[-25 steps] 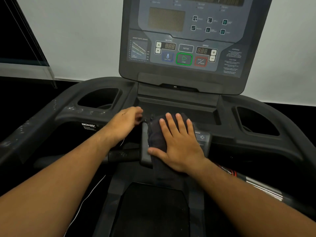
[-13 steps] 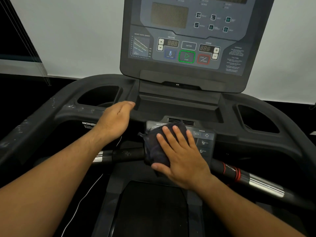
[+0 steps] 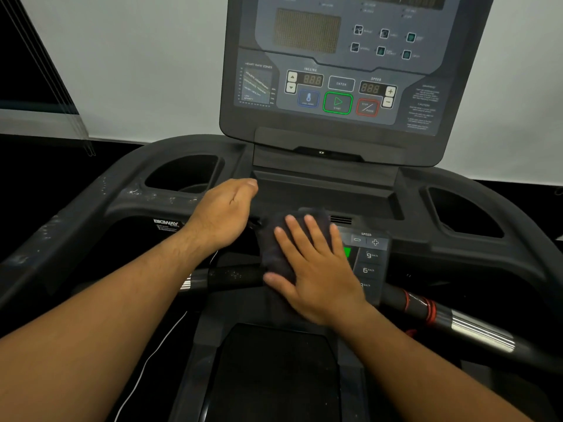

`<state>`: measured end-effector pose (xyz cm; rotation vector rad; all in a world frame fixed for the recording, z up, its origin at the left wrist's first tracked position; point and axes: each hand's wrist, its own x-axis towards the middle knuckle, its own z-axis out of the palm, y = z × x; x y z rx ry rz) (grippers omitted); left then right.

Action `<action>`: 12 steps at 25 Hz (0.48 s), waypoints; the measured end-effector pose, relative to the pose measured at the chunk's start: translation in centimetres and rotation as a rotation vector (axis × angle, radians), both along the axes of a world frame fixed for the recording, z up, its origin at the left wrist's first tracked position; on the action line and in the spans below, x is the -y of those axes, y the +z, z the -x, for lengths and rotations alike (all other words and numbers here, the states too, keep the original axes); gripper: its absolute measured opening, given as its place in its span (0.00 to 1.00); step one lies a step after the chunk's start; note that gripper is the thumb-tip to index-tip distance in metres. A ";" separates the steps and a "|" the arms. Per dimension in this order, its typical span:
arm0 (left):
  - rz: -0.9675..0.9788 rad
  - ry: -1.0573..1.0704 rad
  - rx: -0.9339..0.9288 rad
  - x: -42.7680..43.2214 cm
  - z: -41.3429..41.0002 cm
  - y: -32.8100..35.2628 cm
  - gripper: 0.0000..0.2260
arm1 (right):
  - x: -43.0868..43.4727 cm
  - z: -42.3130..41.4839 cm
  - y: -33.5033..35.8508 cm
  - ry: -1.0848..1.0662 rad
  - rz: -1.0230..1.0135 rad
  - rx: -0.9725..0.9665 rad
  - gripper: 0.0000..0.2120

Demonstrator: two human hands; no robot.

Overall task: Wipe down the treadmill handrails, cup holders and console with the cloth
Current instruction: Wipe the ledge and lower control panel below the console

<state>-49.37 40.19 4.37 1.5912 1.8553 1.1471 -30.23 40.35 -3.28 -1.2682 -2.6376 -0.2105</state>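
A dark folded cloth [image 3: 275, 239] lies on the small lower keypad panel [image 3: 370, 263] between the handlebars. My right hand [image 3: 313, 269] presses flat on the cloth with straight, spread fingers. My left hand [image 3: 225, 213] rests on the dashboard edge just left of the cloth, fingers loosely curled, holding nothing. The upright console [image 3: 338, 80] with its display and buttons stands behind. A left cup holder [image 3: 182, 175] and a right cup holder [image 3: 463, 211] flank the centre tray. The front handlebar [image 3: 475, 330] runs out from under my right wrist.
A thin white cable [image 3: 146, 367] hangs below my left forearm. The black running belt [image 3: 274, 373] lies beneath the panel. The dusty left handrail [image 3: 51, 239] and the right handrail [image 3: 530, 233] curve towards me. A pale wall is behind the console.
My right hand has slid the cloth down the keypad and then back up and slightly left, uncovering the speed buttons. My left hand has shifted up to the tray edge.
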 end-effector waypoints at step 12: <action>-0.033 0.009 -0.036 -1.6 -3.8 0.4 0.10 | -2.5 -0.5 1.6 -0.146 0.059 -0.032 0.39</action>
